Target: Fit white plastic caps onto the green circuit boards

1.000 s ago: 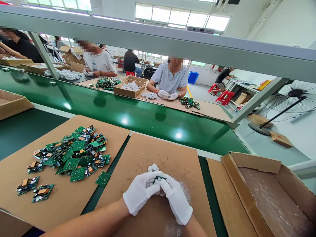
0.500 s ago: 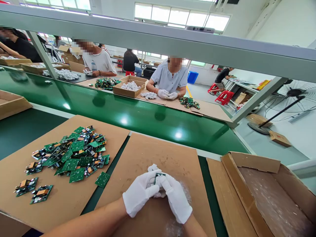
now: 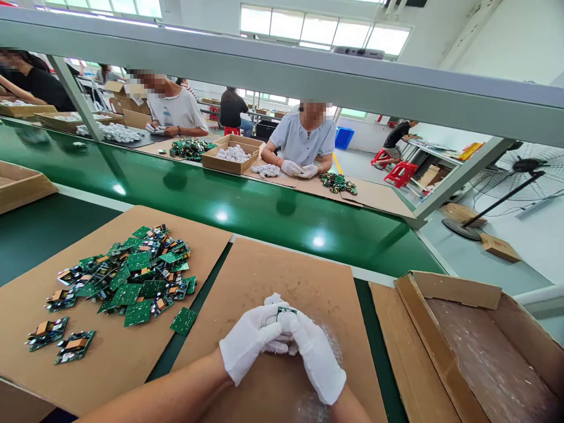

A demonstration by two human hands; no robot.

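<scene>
White gloves cover both of my hands, which meet over the middle cardboard sheet (image 3: pixel 264 264). Between their fingers is a small green circuit board (image 3: pixel 286 310), mostly hidden by the gloves. My left hand (image 3: pixel 253 341) is closed on the board from the left. On the other side my right hand (image 3: pixel 312 352) curls round it, fingertips bent over its face. Small white pieces (image 3: pixel 274 298) show just behind and under the fingers. To the left, a heap of green circuit boards (image 3: pixel 138 261) lies on another cardboard sheet (image 3: pixel 110 364), with a single board (image 3: pixel 183 321) at its right edge.
An open cardboard box (image 3: pixel 440 346) stands at the right. Beyond lies a green conveyor belt (image 3: pixel 264 205) under a grey frame bar (image 3: pixel 282 64). Across it sits a person (image 3: pixel 304 138) with gloved hands near a box of white pieces (image 3: pixel 229 164).
My right hand has turned slightly and its fingers have shifted over the board, so less of the green shows. My left hand has barely moved.
</scene>
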